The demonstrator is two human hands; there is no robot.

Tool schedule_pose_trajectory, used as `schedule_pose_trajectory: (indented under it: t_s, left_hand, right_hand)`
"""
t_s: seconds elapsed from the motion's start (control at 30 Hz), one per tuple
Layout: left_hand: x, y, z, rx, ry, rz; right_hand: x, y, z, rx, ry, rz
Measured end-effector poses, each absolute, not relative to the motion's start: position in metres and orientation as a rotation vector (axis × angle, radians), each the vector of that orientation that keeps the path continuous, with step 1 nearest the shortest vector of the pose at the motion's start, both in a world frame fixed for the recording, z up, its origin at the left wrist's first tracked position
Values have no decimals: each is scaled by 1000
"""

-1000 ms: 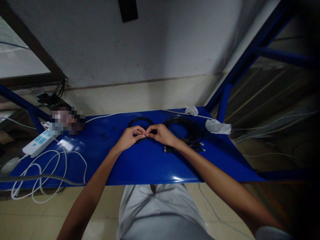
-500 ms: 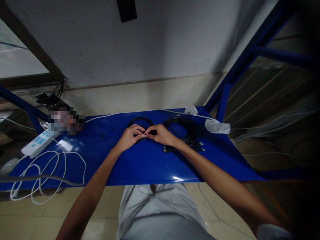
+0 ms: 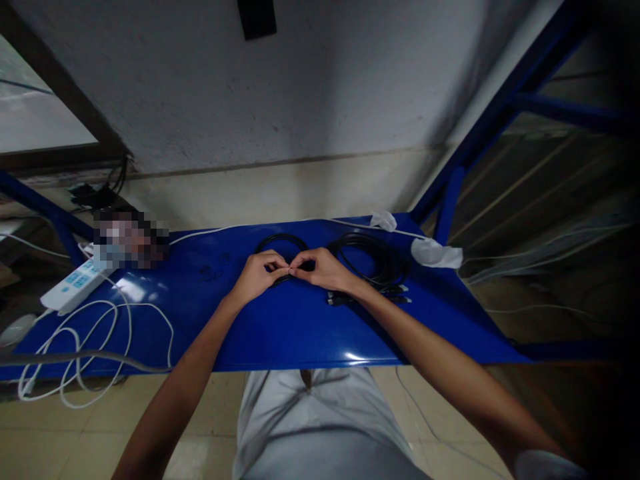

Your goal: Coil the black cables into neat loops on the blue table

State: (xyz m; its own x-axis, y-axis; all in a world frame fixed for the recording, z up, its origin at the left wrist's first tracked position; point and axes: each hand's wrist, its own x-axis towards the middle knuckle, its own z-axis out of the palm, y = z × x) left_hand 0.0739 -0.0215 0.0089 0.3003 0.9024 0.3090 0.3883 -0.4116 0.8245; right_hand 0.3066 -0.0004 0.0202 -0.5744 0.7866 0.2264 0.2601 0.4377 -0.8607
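A coiled black cable (image 3: pixel 281 237) lies on the blue table (image 3: pixel 280 333) in front of me. My left hand (image 3: pixel 260 272) and my right hand (image 3: pixel 319 268) meet fingertip to fingertip at the coil's near side. Both are closed in a pinch, thumbs against index fingers, with the cable at their tips. Anything smaller between the fingertips is hidden. Just right of my right hand rests a thicker bundle of coiled black cables (image 3: pixel 395 260). Several of its plugs (image 3: pixel 340 299) stick out toward me.
A white power strip (image 3: pixel 75 287) and a loose white cord (image 3: pixel 117 327) occupy the table's left end. Small dark loops (image 3: pixel 215 267) lie left of my hands. Crumpled white pieces (image 3: pixel 435 253) sit at the back right, near the blue frame (image 3: pixel 450 193). A wall rises behind.
My fingertips have drawn slightly closer together over the coil. The coil and the cable bundle have stayed in place.
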Motion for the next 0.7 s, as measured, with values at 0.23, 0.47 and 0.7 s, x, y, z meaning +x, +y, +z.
schedule_pose_trajectory:
  t_s: [0.23, 0.47, 0.7]
  left_hand:
    - [74, -24, 12, 1936, 1232, 980]
    - [69, -26, 16, 1891, 1233, 898]
    - [70, -25, 15, 1891, 1070, 926]
  right_hand:
    - [305, 2, 17, -867, -2070, 1059]
    - [305, 2, 18, -890, -2091, 987]
    - [304, 2, 16, -897, -2210, 772]
